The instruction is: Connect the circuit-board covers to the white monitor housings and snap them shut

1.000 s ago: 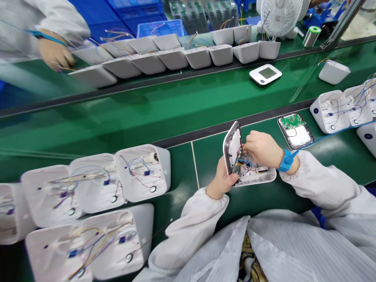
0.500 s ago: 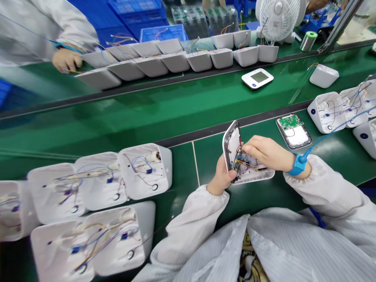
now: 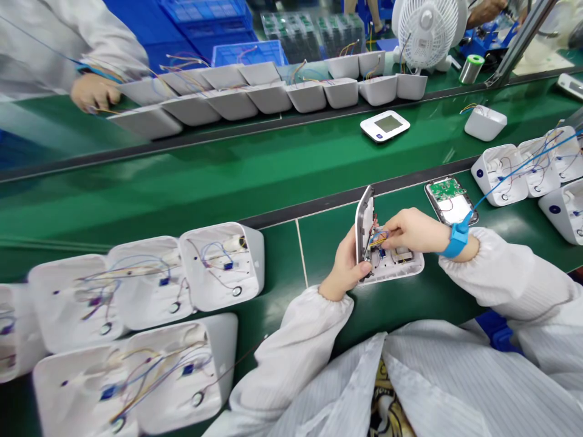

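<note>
My left hand (image 3: 345, 264) grips the edge of a white front cover (image 3: 363, 224), holding it upright at the left side of a white housing (image 3: 398, 273). That housing lies open on the green bench, and small electronic parts show inside it. Over it, my right hand (image 3: 416, 230) has its fingers pinched on thin coloured wires (image 3: 379, 239) that run between cover and housing. A blue wrist strap (image 3: 455, 240) with a cord is on my right wrist. The cover's circuit board is mostly hidden by fingers and wires.
Open white housings (image 3: 223, 267) with loose wires stand at left, others (image 3: 501, 176) at right. Another cover with a green circuit board (image 3: 449, 189) lies beyond my right hand. On the green belt sit a display unit (image 3: 386, 125) and a housing (image 3: 485, 123). A co-worker's hand (image 3: 95, 91) is across.
My right fingers have shifted from the cover's board onto the wires above the housing. The cover stands more upright. The display unit and housing on the belt have moved left.
</note>
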`<act>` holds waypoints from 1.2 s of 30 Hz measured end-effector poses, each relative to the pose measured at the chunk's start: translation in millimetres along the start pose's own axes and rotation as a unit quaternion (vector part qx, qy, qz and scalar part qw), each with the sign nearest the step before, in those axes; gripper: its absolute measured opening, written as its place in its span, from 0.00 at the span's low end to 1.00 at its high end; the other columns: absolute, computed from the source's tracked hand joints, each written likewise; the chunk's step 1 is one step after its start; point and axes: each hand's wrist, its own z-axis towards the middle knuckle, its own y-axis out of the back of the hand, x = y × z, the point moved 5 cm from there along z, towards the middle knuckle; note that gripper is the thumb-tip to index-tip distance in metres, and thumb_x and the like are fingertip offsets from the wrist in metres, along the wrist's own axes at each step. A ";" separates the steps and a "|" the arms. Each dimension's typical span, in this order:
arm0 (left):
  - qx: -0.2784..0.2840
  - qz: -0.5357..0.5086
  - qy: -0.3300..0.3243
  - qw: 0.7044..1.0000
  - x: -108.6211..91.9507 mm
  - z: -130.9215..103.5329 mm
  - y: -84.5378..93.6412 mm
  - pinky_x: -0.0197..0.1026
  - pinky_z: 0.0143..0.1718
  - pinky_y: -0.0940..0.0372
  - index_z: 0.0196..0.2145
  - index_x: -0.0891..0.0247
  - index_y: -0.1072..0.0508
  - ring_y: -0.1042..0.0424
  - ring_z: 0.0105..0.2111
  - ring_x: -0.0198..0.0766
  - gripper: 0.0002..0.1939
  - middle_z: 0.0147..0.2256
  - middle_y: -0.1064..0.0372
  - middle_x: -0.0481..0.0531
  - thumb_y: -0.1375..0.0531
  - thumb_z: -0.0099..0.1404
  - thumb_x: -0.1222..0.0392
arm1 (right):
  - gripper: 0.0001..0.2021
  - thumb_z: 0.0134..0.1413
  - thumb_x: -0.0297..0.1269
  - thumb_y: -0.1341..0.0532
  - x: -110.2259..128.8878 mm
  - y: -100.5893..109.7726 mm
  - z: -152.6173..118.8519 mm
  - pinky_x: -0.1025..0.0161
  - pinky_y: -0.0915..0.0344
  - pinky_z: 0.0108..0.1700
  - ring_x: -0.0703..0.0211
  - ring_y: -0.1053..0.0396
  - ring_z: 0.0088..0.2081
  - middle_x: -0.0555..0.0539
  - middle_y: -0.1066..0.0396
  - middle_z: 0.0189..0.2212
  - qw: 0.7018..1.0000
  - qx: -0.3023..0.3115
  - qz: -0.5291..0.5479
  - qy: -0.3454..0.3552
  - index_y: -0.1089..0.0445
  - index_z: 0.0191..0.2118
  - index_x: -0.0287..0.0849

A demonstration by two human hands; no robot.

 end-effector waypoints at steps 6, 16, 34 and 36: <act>-0.004 0.000 -0.007 1.000 -3.1 0.6 -1.1 0.56 0.66 0.43 0.66 0.56 0.39 0.37 0.63 0.55 0.44 0.63 0.39 0.61 0.34 0.57 0.36 | 0.09 0.63 0.37 0.37 0.8 -10.7 0.8 0.62 0.41 0.37 0.57 0.31 0.35 0.44 0.24 0.32 0.967 -0.005 -0.215 0.134 0.22 0.36 0.37; -0.013 0.012 -0.004 1.000 -0.1 -0.3 1.2 0.56 0.66 0.43 0.65 0.56 0.38 0.37 0.63 0.54 0.42 0.63 0.38 0.59 0.37 0.59 0.35 | 0.09 0.58 0.28 0.39 3.9 -4.3 -9.9 0.63 0.38 0.39 0.62 0.33 0.33 0.46 0.25 0.35 0.993 -0.052 -0.042 0.102 0.22 0.41 0.38; -0.007 0.041 -0.010 0.999 -13.3 6.1 -5.5 0.54 0.65 0.41 0.66 0.58 0.41 0.37 0.63 0.54 0.44 0.62 0.39 0.61 0.36 0.59 0.36 | 0.10 0.65 0.37 0.39 2.3 -12.9 -2.0 0.58 0.39 0.43 0.53 0.31 0.43 0.41 0.24 0.39 0.948 -0.021 -0.235 0.215 0.22 0.41 0.37; -0.003 0.053 -0.020 0.998 -20.5 9.2 -8.7 0.52 0.64 0.39 0.66 0.57 0.41 0.36 0.62 0.52 0.43 0.62 0.38 0.59 0.36 0.59 0.37 | 0.11 0.64 0.39 0.38 -1.5 -12.1 -4.0 0.54 0.40 0.45 0.48 0.34 0.48 0.41 0.25 0.43 0.936 -0.055 -0.262 0.228 0.21 0.41 0.39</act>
